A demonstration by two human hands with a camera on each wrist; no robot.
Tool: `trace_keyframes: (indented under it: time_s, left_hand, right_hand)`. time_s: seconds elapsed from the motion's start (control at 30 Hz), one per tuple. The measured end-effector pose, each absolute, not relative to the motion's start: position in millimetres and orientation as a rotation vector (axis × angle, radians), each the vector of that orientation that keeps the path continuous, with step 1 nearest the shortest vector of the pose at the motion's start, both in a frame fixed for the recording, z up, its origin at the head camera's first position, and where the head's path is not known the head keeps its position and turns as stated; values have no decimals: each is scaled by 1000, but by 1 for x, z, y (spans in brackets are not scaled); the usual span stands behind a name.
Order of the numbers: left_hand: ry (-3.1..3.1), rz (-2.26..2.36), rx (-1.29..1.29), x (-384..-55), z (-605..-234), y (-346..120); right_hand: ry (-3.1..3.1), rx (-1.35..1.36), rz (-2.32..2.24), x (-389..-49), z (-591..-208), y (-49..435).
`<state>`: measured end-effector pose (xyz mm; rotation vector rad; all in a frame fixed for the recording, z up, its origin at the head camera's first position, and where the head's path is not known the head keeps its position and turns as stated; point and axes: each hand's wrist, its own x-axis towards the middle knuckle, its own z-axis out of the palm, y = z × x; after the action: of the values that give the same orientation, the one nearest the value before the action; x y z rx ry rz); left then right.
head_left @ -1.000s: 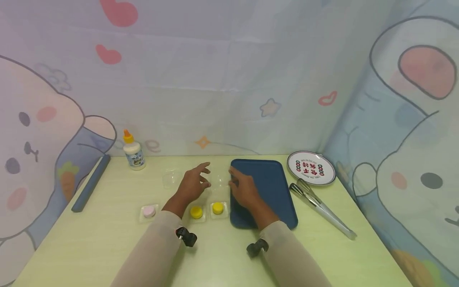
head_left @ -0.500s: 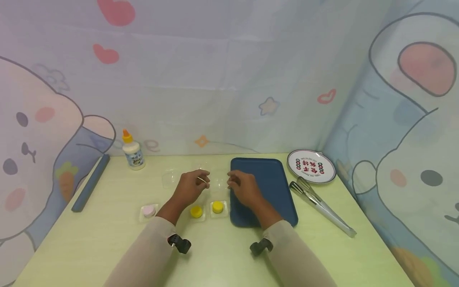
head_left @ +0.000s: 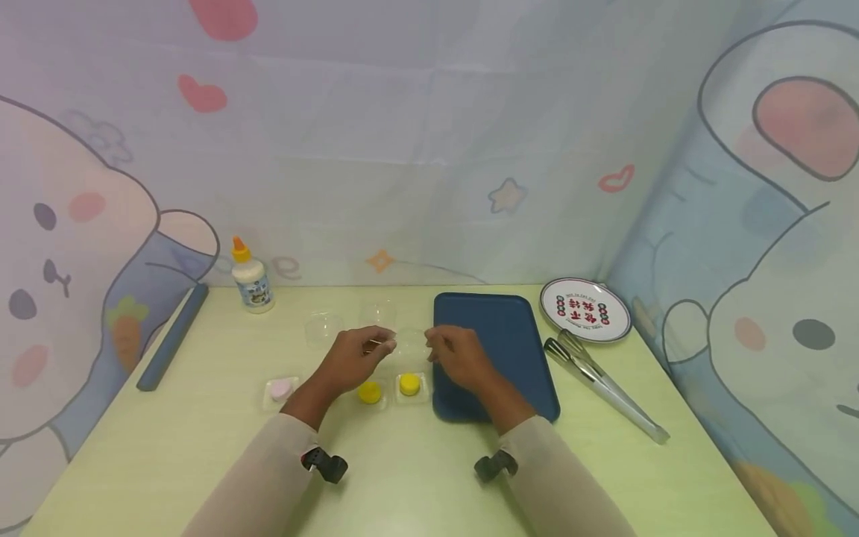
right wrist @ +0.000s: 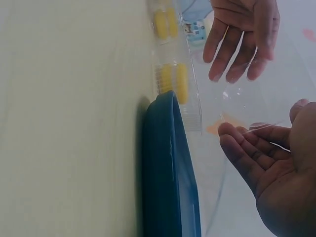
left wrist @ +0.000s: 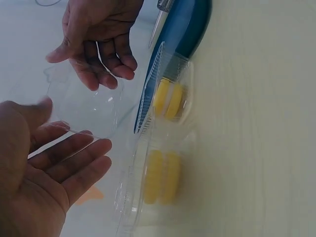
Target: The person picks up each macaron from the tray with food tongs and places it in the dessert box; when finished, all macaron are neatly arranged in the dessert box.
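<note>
In the head view my left hand [head_left: 352,361] and right hand [head_left: 461,359] hold a clear plastic lid [head_left: 411,346] between them by its opposite edges. The left wrist view shows the clear lid [left wrist: 84,108] raised above the table, thumb and fingers at its edge. Just in front of the hands sit two yellow macarons, one [head_left: 409,384] in a clear square tray near the blue tray, the other [head_left: 370,392] in a similar tray to its left. A pink macaron [head_left: 280,388] in a clear tray lies left of my left forearm.
Two more clear covers [head_left: 324,328] [head_left: 379,312] stand behind the left hand. The blue tray [head_left: 499,321] lies under the right hand. A plate [head_left: 585,309] and metal tongs [head_left: 607,389] are at right. A glue bottle [head_left: 253,283] and a grey-blue bar [head_left: 173,337] are at left.
Both hands have come a little nearer to me with the clear lid, toward the yellow macarons. A clear cover behind the left hand has come into sight.
</note>
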<state>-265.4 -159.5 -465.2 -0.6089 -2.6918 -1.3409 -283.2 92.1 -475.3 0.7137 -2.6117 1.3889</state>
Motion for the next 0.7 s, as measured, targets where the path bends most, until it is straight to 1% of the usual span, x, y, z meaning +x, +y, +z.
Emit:
trace_keyframes:
  time_s: [0.13, 0.53, 0.7]
  left_hand:
    - [-2710, -1351, -622, -260, -465, -158]
    - [-2694, -1385, -683, -250, -472, -158]
    - [-2744, -1287, -719, -245, -476, -160]
  right_hand:
    - [-2656, 714, 1365, -282, -476, 97]
    - [-2766, 907, 1340, -275, -480, 113]
    - [-2758, 955, 1333, -274, -484, 117]
